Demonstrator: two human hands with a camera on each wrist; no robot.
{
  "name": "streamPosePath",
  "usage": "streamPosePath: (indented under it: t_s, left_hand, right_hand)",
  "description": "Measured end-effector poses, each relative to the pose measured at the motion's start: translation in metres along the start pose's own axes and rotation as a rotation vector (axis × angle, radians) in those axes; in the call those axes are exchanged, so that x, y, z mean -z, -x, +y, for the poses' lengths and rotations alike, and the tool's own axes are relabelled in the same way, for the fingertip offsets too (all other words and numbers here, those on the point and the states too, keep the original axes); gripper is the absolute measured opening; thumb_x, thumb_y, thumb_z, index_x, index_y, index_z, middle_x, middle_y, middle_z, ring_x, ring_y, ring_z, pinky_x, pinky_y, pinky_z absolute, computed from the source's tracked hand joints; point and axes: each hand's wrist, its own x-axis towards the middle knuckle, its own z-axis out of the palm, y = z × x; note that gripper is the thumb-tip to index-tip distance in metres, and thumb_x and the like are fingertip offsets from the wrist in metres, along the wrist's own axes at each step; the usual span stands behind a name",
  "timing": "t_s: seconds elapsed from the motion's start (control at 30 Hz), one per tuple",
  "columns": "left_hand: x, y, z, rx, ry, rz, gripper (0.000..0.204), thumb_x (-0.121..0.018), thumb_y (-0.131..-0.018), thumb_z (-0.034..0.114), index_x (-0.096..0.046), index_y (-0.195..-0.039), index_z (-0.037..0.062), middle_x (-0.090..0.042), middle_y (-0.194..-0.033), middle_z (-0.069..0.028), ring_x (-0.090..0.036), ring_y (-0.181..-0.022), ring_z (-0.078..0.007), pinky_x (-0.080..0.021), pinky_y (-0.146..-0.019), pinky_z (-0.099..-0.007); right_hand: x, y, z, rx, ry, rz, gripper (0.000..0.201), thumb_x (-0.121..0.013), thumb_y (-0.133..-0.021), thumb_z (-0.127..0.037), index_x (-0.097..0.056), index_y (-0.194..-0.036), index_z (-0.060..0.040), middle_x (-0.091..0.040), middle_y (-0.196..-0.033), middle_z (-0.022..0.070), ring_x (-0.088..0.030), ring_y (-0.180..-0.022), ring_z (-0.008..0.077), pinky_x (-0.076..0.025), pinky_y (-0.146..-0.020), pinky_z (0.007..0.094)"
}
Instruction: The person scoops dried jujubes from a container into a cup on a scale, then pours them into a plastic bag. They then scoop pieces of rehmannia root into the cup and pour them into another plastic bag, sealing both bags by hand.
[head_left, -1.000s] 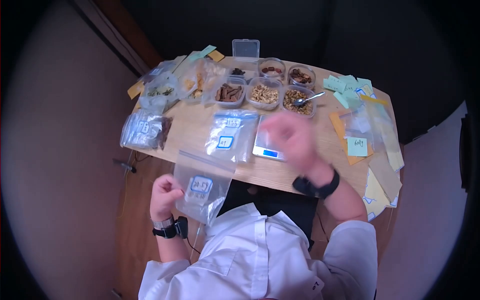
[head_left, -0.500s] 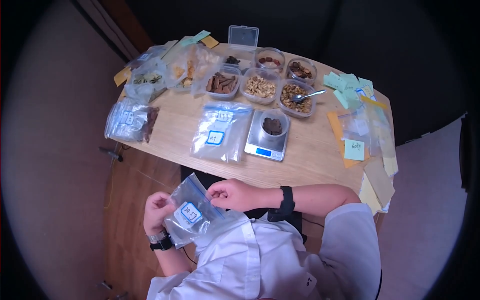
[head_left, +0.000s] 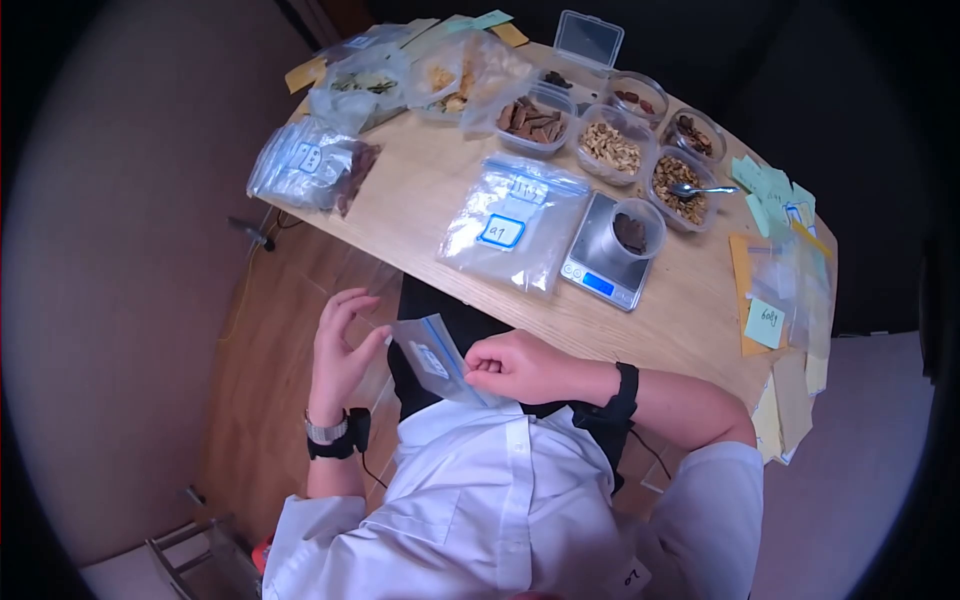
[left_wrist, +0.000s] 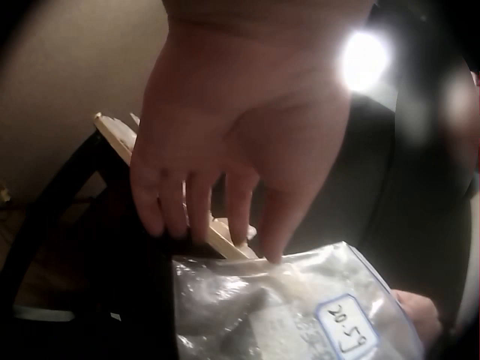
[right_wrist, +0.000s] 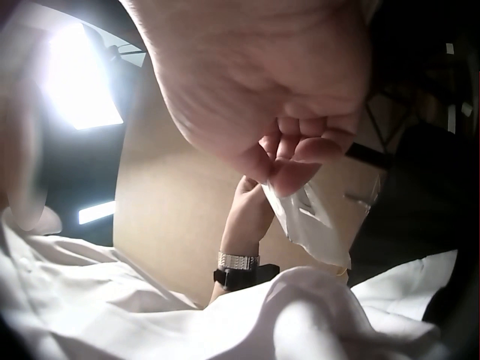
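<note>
A clear zip bag (head_left: pixel 433 358) with a blue-framed label is in front of the table edge, above the lap. The right hand (head_left: pixel 520 366) pinches its zip side between thumb and curled fingers; in the right wrist view the bag (right_wrist: pixel 307 225) hangs from that pinch (right_wrist: pixel 289 161). The left hand (head_left: pixel 345 350) is at the bag's other side, fingers parted and relaxed, thumb tip close to a corner. In the left wrist view the label on the bag (left_wrist: pixel 300 315) reads 20.5g, and the left hand's (left_wrist: pixel 240 135) thumb and fingertips are at its edge; contact is unclear.
On the table (head_left: pixel 400 210) are a scale (head_left: pixel 607 262) bearing a round cup (head_left: pixel 640 228) of dark pieces, a flat labelled bag (head_left: pixel 515 225), several tubs of dried pieces (head_left: pixel 612 148), a spoon (head_left: pixel 700 189), filled bags (head_left: pixel 310 165) at left and notes (head_left: pixel 764 322) at right.
The right hand came down from the scale to the bag and pinched it. The left hand's fingers have spread from their hold on the bag. The head view has shifted and tilted.
</note>
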Motion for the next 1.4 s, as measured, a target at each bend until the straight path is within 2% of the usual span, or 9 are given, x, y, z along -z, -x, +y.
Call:
streamPosePath:
  t_s: [0.03,0.13,0.23,0.33,0.43,0.93,1.13,1.23,1.4]
  left_hand:
    - [-0.002,0.007,0.006,0.117,0.129,-0.017,0.031,-0.082,-0.085,0.008,-0.073,-0.114,0.0026,-0.071,-0.113,-0.0094,-0.068,-0.102,-0.0213,-0.054,-0.085,-0.0325]
    - [-0.013,0.028,0.027,0.209,0.44,-0.409,0.014,-0.078,-0.093,0.009,-0.073,-0.104,0.0019,-0.073,-0.1,-0.005,-0.067,-0.085,-0.0125,-0.053,-0.074,-0.0261]
    - [-0.04,0.043,0.041,0.288,0.635,-0.488,0.014,-0.075,-0.099,0.012,-0.07,-0.103,-0.0001,-0.073,-0.091,-0.002,-0.066,-0.079,-0.0064,-0.053,-0.07,-0.0248]
    - [-0.055,0.046,0.045,0.295,0.71,-0.462,0.015,-0.072,-0.102,0.013,-0.068,-0.1,-0.0011,-0.072,-0.087,-0.0015,-0.065,-0.08,-0.0048,-0.054,-0.07,-0.0249]
    - [-0.051,0.044,0.054,0.38,0.722,-0.462,0.018,-0.07,-0.105,0.015,-0.066,-0.097,-0.0012,-0.071,-0.085,-0.0013,-0.064,-0.079,-0.0046,-0.053,-0.069,-0.0251]
    - [-0.055,0.054,0.05,0.152,0.859,-0.334,0.023,-0.056,-0.111,0.017,-0.067,-0.099,0.0004,-0.072,-0.097,-0.0053,-0.066,-0.084,-0.0106,-0.052,-0.076,-0.0278]
    - [-0.057,0.055,0.049,0.225,1.254,-0.423,0.025,-0.054,-0.111,0.02,-0.067,-0.105,-0.0001,-0.074,-0.099,-0.0082,-0.07,-0.088,-0.0148,-0.055,-0.079,-0.0286]
    - [-0.049,0.048,0.043,0.124,1.085,-0.481,0.026,-0.057,-0.11,0.023,-0.067,-0.108,-0.0011,-0.074,-0.097,-0.0104,-0.072,-0.086,-0.0174,-0.057,-0.08,-0.0298]
    - [-0.035,0.044,0.041,0.238,1.353,-0.283,0.033,-0.063,-0.107,0.029,-0.067,-0.099,-0.0025,-0.074,-0.091,-0.0142,-0.071,-0.078,-0.021,-0.058,-0.072,-0.0335]
  right_hand:
    - [-0.001,0.0,0.001,0.025,0.009,0.011,0.02,-0.074,-0.098,-0.019,-0.072,-0.1,0.0008,-0.07,-0.079,0.0062,-0.064,-0.071,0.0104,-0.052,-0.066,0.0288]
    - [-0.002,0.001,-0.002,0.029,0.045,0.015,0.018,-0.075,-0.097,-0.018,-0.071,-0.099,-0.0003,-0.07,-0.079,0.0074,-0.065,-0.069,0.0132,-0.052,-0.064,0.0301]
    - [-0.003,0.001,0.002,0.055,0.08,0.012,0.018,-0.076,-0.097,-0.019,-0.071,-0.097,-0.001,-0.071,-0.079,0.0076,-0.066,-0.068,0.0145,-0.052,-0.063,0.0309]
    - [-0.006,0.003,0.003,0.077,0.054,0.025,0.02,-0.077,-0.095,-0.022,-0.071,-0.095,-0.0029,-0.072,-0.079,0.0116,-0.07,-0.069,0.0242,-0.052,-0.063,0.0366]
    - [-0.005,0.005,-0.005,0.109,0.052,0.053,0.022,-0.077,-0.096,-0.023,-0.071,-0.095,-0.0028,-0.072,-0.079,0.0106,-0.07,-0.07,0.0216,-0.052,-0.064,0.0352]
    - [-0.01,0.009,-0.008,0.098,-0.495,-0.041,0.02,-0.063,-0.109,-0.018,-0.067,-0.099,-0.0014,-0.067,-0.082,0.001,-0.061,-0.076,0.0067,-0.051,-0.071,0.0263]
    - [-0.006,0.016,-0.017,0.075,-0.801,-0.156,0.017,-0.058,-0.111,-0.014,-0.064,-0.104,0.0007,-0.068,-0.095,0.0024,-0.064,-0.086,0.0069,-0.055,-0.078,0.0254]
    - [-0.002,0.015,-0.018,0.104,-0.676,-0.169,0.015,-0.058,-0.11,-0.012,-0.064,-0.104,0.0006,-0.067,-0.096,0.003,-0.065,-0.087,0.0076,-0.056,-0.079,0.0266]
    - [0.017,0.014,-0.021,0.099,-0.69,0.042,0.013,-0.057,-0.104,-0.003,-0.063,-0.092,0.0007,-0.067,-0.096,0.0059,-0.066,-0.089,0.0124,-0.053,-0.081,0.0296]
